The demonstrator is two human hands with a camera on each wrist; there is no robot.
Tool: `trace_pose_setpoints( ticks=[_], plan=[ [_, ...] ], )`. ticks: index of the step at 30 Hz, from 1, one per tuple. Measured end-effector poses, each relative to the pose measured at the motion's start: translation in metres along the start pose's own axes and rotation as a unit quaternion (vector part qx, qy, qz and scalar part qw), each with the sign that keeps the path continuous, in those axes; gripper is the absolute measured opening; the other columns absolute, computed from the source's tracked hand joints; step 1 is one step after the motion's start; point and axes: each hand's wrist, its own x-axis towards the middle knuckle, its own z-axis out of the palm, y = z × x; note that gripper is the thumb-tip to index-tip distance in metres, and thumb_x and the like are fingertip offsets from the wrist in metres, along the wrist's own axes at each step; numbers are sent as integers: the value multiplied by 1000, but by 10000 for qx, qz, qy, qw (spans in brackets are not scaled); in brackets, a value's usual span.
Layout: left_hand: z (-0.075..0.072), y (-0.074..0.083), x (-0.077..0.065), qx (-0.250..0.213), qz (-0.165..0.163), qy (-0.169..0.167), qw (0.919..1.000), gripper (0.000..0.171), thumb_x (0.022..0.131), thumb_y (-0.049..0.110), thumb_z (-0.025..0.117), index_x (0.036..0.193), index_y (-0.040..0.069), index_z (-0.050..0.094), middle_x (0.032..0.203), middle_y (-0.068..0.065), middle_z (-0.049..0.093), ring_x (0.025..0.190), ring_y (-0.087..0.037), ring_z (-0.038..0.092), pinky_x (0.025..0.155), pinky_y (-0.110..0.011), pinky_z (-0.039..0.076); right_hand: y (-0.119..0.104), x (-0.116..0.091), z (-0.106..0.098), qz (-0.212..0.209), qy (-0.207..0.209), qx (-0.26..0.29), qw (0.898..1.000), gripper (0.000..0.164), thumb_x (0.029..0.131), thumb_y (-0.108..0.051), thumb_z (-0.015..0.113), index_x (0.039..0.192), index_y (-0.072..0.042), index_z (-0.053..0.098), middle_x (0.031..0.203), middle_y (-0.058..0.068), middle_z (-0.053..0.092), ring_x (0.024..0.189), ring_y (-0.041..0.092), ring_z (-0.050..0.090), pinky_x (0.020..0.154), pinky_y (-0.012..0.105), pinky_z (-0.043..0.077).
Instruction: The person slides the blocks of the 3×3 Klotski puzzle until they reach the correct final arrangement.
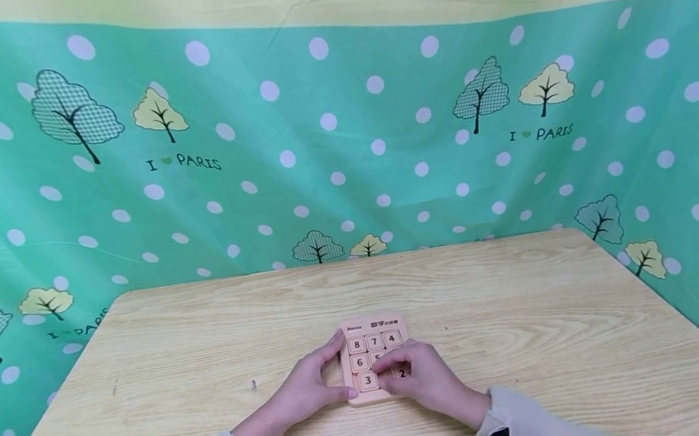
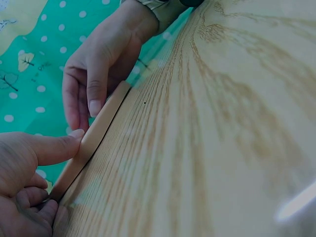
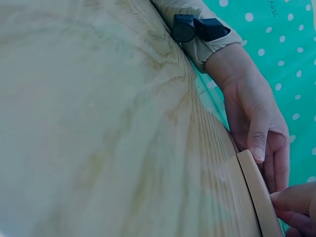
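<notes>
A pale wooden number slide puzzle [image 1: 381, 396] lies flat on the table, with numbered square tiles in its frame. My left hand [image 1: 309, 384] holds the frame by its left side, thumb at the lower corner and fingers further up the edge. Over the tiles at the lower right is my right hand [image 1: 425, 375], its thumb and forefinger touching the bottom rows beside the 3 tile [image 1: 368, 380]. The 2 tile [image 1: 402, 373] shows between those fingers. Tiles under the right fingers are partly hidden. In the left wrist view, the puzzle's edge [image 2: 98, 126] runs between both hands.
The puzzle stands on a light wood-grain table [image 1: 204, 328]. A tiny dark-and-pale speck [image 1: 254, 385] lies left of the left hand. Behind the table hangs a green cloth [image 1: 384, 176] with white dots and printed trees.
</notes>
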Motion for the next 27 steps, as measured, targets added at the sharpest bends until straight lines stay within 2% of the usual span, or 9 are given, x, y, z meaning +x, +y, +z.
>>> trace_pose_setpoints(
  ticks=[6, 16, 27],
  plan=[
    [0, 0, 0, 12, -3, 3, 10000, 92, 71, 18, 81, 145, -2, 29, 153, -14, 22, 141, -32, 18, 115, -47, 13, -1, 2, 3, -48, 7, 7, 10000, 20, 75, -12, 76, 95, -13, 74, 90, -7, 67, 87, 10, 56, 80, 23, 45],
    [-1, 0, 0, -89, -12, -47, 9999, 92, 72, 17, 80, 145, -3, 28, 153, -15, 21, 142, -30, 17, 115, -45, 13, -3, 2, 7, -53, -4, 69, 10000, 20, 75, -8, 75, 95, -12, 75, 88, -5, 66, 84, 10, 55, 72, 20, 47],
    [-1, 0, 0, -2, 39, -9, 10000, 91, 72, 18, 80, 144, -4, 29, 153, -16, 22, 141, -32, 19, 115, -47, 13, -3, 2, 5, -111, -30, 98, 9999, 19, 76, -10, 75, 95, -13, 75, 89, -6, 65, 83, 9, 54, 72, 20, 47]
  ],
)
